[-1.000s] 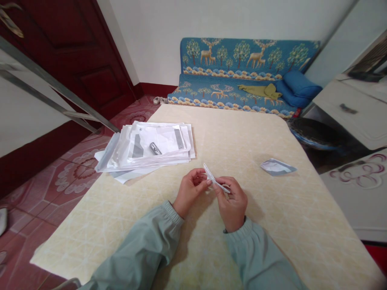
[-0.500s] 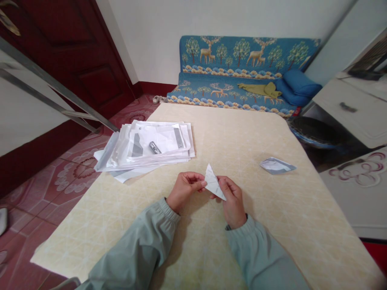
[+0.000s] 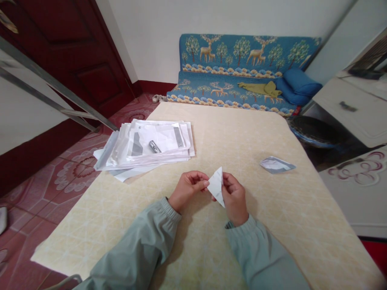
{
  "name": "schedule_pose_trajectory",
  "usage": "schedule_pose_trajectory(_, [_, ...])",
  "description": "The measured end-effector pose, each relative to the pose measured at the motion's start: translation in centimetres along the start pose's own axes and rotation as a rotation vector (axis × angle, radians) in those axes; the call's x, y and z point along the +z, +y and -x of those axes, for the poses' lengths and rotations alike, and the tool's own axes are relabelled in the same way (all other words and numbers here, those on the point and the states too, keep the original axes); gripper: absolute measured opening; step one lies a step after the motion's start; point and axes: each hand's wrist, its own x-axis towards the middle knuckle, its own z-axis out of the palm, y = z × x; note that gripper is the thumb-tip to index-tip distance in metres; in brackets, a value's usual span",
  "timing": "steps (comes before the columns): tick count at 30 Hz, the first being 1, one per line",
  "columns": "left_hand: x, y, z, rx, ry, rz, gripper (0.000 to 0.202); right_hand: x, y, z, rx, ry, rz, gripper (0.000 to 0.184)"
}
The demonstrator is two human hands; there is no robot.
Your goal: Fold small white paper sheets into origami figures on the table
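Note:
Between my two hands is a small piece of folded paper, white and roughly triangular, with one point upward. My left hand pinches its left corner between thumb and fingers. Along the right edge, my right hand grips it with the thumb in front; some of the fingers are hidden behind. Farther right on the table lies a folded paper boat shape in white and grey, apart from both hands.
A stack of papers with a small silver metal tool on top lies at the table's left. Behind stands a blue deer-patterned sofa. A white cabinet is on the right, a metal frame on the left.
The folded paper has turned in my hands, its point shifting right and its right edge now nearly upright. My right hand has moved slightly right; both hands still hold the paper.

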Motion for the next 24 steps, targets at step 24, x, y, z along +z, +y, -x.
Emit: schedule_pose_trajectory(24, [-0.9,2.0,0.5,0.598,-0.303,-1.002,0.027,-1.1,-0.4,0.4,0.023,-0.01,0.232,0.032])
